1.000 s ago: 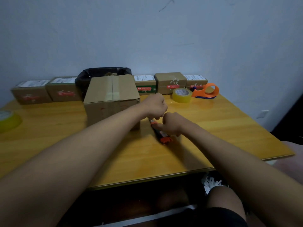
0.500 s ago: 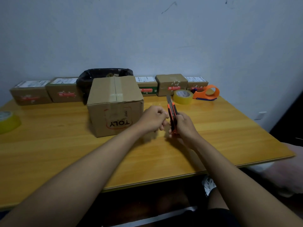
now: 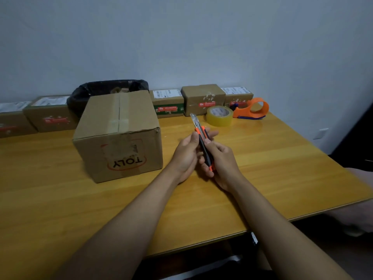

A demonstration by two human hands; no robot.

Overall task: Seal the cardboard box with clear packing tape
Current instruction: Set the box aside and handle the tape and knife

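Observation:
A brown cardboard box [image 3: 119, 136] marked "TOLY" stands on the wooden table [image 3: 282, 158], its top flaps closed with a tape strip along the seam. Right of it, both hands hold an orange-and-black utility knife [image 3: 203, 146] above the table, its blade out and pointing away from me. My right hand [image 3: 222, 160] grips the handle. My left hand [image 3: 186, 156] touches the knife's upper part with thumb and fingers. A roll of clear packing tape [image 3: 219, 116] lies flat behind the hands.
An orange tape dispenser [image 3: 252, 109] sits at the back right. Several small parcels [image 3: 202, 99] line the wall, with a black-lined bin [image 3: 105, 91] behind the big box. The table's front edge runs just below my forearms.
The knife was picked up from the table and raised upright between both hands. The blade now sticks out further, and my left hand has opened against the knife.

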